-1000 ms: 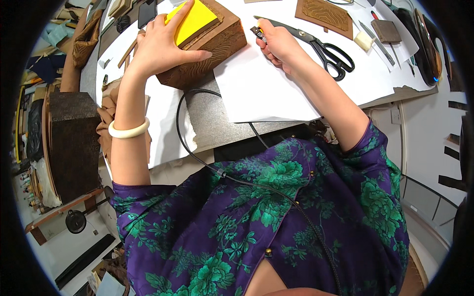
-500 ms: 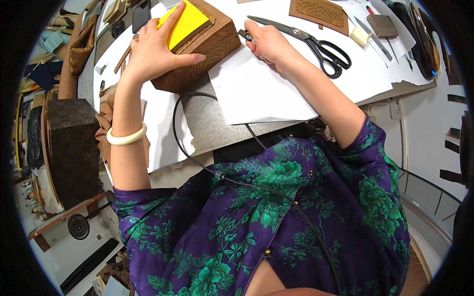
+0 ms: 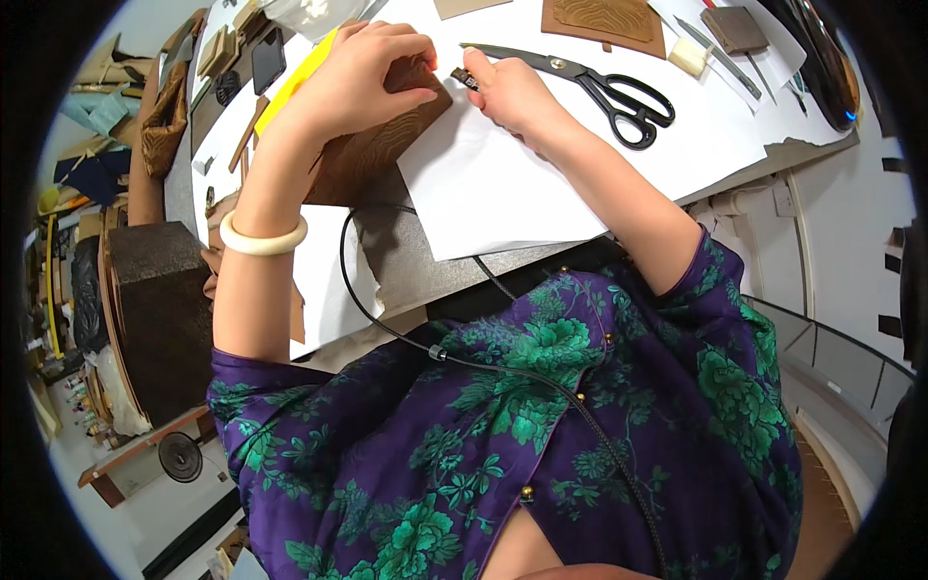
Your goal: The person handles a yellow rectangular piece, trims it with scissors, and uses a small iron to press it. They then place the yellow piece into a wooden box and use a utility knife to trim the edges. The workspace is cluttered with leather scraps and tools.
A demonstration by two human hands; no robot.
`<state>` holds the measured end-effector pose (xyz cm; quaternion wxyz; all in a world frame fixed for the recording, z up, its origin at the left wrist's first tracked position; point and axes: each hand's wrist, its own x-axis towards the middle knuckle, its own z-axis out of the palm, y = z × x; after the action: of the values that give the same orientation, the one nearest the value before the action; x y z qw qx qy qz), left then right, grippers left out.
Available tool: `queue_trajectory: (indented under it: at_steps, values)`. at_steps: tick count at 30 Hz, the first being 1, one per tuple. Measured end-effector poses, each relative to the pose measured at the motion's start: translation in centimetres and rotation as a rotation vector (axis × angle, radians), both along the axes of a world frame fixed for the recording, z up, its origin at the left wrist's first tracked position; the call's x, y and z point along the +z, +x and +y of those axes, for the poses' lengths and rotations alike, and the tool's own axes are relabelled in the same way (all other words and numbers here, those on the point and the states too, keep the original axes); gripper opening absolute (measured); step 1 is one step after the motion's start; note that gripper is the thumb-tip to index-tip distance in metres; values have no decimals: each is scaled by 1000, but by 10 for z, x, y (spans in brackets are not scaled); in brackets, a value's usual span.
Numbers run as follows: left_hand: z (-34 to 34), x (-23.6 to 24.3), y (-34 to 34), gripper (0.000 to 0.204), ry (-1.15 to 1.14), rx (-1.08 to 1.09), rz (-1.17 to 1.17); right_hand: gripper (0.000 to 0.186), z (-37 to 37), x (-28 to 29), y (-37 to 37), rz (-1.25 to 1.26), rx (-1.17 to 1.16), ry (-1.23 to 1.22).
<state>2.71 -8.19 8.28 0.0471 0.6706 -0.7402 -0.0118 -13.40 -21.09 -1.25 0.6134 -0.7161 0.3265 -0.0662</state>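
Note:
My left hand (image 3: pixel 362 82) is curled over the top of a brown box (image 3: pixel 372 159) with a wood-grain pattern, thumb and forefinger bent apart near its right edge. A bright yellow panel (image 3: pixel 295 87) shows beside this hand, which covers most of the box's top. My right hand (image 3: pixel 517 97) is closed around a small dark tool (image 3: pixel 465 77) with a blocky end, just right of the box; its other end is hidden in the palm. Under the right hand lies white paper (image 3: pixel 493 198). Large black-handled scissors (image 3: pixel 619 101) rest beyond it, to the right.
A carved brown panel (image 3: pixel 604 24), a pale block (image 3: pixel 688 58) and a slim metal tool (image 3: pixel 735 72) lie toward the far right. A phone (image 3: pixel 269 60) and wooden strips are at the far left. A black cord (image 3: pixel 387 333) hangs before me. A dark box (image 3: pixel 159 319) stands left.
My left hand has moved from lying spread on the yellow panel to curling over the box's right side. The box appears turned, showing less yellow. My right hand still holds the dark tool.

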Motion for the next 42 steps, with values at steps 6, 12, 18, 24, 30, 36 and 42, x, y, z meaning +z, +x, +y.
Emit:
queue_trajectory:
  at_steps: [6, 12, 18, 24, 30, 36, 42]
  values:
    - [-3, -12, -5, 21, -127, -34, -22, 62, 1, -2, -5, -152, -100, 124]
    - [-2, -10, -8, 27, -233, -4, 144, 52, -15, 5, -15, -369, -247, 614]
    - [-4, -6, -8, 28, -106, -66, -80, 63, -30, -16, -11, -398, -193, 804]
    - [-1, -1, -10, 33, -267, 72, 183, 69, -24, -4, -5, -308, -115, 818]
    - [3, -4, -2, 31, -124, 37, 242, 64, -22, 2, -14, -285, -49, 708]
    - [7, -6, 3, 53, -264, 34, 748, 64, -3, 20, -11, -229, 19, 293]
    - [10, -20, 25, 55, -380, 92, 1184, 61, -6, 7, 10, -205, 16, 35]
